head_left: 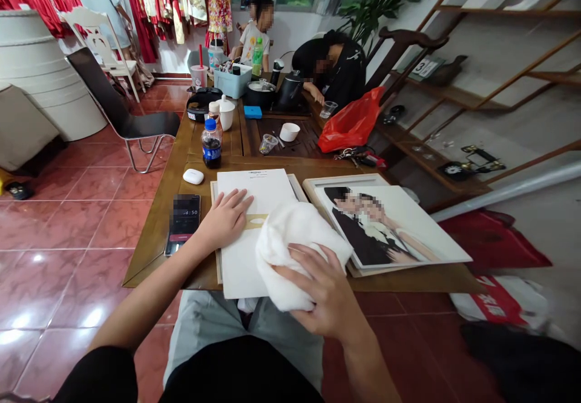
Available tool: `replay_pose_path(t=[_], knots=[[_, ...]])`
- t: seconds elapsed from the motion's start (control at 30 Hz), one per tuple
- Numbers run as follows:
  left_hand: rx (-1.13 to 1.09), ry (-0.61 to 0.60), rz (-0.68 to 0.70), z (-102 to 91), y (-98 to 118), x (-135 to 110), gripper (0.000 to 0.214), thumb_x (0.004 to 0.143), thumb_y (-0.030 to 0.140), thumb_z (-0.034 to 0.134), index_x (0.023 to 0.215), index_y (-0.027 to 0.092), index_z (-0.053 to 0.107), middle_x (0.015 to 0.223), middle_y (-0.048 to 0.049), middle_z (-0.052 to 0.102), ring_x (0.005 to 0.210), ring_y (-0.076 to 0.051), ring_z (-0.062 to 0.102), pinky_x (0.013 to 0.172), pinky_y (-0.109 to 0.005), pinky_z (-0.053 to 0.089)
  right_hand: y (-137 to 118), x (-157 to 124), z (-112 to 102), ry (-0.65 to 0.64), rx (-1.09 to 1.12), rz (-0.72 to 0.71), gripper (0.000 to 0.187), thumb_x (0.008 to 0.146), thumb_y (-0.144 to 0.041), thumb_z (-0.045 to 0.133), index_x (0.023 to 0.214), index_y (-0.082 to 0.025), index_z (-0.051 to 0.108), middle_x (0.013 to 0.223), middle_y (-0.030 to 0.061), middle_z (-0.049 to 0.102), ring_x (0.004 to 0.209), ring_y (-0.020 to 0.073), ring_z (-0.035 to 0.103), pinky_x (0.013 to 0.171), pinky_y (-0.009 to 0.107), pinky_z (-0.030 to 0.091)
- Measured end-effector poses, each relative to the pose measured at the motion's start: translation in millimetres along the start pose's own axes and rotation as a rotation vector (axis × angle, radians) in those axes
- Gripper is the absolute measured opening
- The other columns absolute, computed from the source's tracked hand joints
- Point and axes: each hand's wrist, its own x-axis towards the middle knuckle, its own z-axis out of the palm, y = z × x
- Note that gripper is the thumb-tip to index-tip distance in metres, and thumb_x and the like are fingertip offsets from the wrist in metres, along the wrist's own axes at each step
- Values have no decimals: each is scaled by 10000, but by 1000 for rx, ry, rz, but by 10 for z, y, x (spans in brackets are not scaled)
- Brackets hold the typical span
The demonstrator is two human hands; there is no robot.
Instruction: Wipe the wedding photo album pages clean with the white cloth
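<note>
My left hand (pixel 228 216) lies flat with fingers spread on a white album or board (pixel 240 270), near its left edge. In my right hand (pixel 320 288) is a bunched white cloth (pixel 295 227), with the fingers curled round its near side. The cloth covers the right part of the white board, which overhangs the table's front edge above my lap. Under the board shows the pale edge of a box or frame (pixel 297 188). To the right, a wedding photo panel (pixel 385 227) rests on another pale box (pixel 313 188).
Left of the board lie a phone (pixel 184 224) and a white earbud case (pixel 193 176). Beyond stand a cola bottle (pixel 211 146), a white cup (pixel 289 131) and a red plastic bag (pixel 351 121). A person in black (pixel 333 67) leans on the table's far end.
</note>
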Motion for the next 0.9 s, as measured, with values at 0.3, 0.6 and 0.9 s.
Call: replay_pose_path(t=[0.3,0.6,0.9], knots=[[18,-70,42,-39,-64,12,542,1066,334,360,1592,211,402,1700,-95,318,1597,-284,231,1297,-542,186,-397,338,241,-114,145,-72,580,763,-434,641,1328,-300,623,1325,106,647,1272,368,534,1121,620,265],[-4,-1,29,28,-44,13,555,1035,243,304,1570,180,438,1673,-115,371,1578,-288,283,1282,-574,219,163,-100,15,21,-18,40,531,801,-400,586,1310,-262,645,1309,130,632,1252,382,567,1065,572,361],[5,-31,28,-14,-37,8,546,1059,297,320,1582,177,417,1689,-114,336,1586,-289,264,1291,-549,200,-210,189,155,-16,30,-44,526,803,-428,582,1299,-260,628,1284,133,654,1254,365,562,1102,595,298]])
